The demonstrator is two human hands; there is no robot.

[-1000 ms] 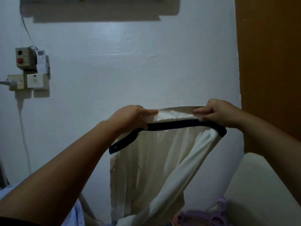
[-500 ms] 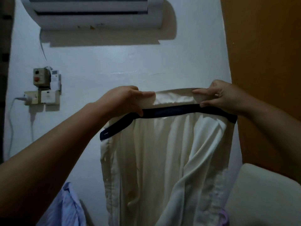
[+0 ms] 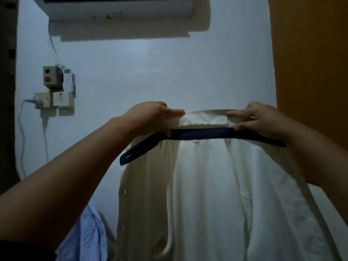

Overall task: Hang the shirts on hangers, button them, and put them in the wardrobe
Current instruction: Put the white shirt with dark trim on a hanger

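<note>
A cream white shirt [image 3: 207,194] hangs in front of me, held up at its collar. The collar has a dark navy band [image 3: 203,133] running across under the cream fold. My left hand [image 3: 154,117] pinches the collar at its left end, thumb under the navy band. At the collar's right end my right hand [image 3: 258,117] pinches it the same way. The navy band's loose left end [image 3: 131,155] droops down with a buttonhole showing. No hanger is visible.
A light blue shirt [image 3: 84,232] lies at the lower left. An orange-brown wardrobe panel [image 3: 310,72] fills the right side. On the white wall are an air conditioner [image 3: 120,6] above and switch boxes with a plugged cable [image 3: 54,91] at the left.
Both hands have raised the shirt higher and closer to me, so more of its body hangs in view. My grip on the collar is unchanged.
</note>
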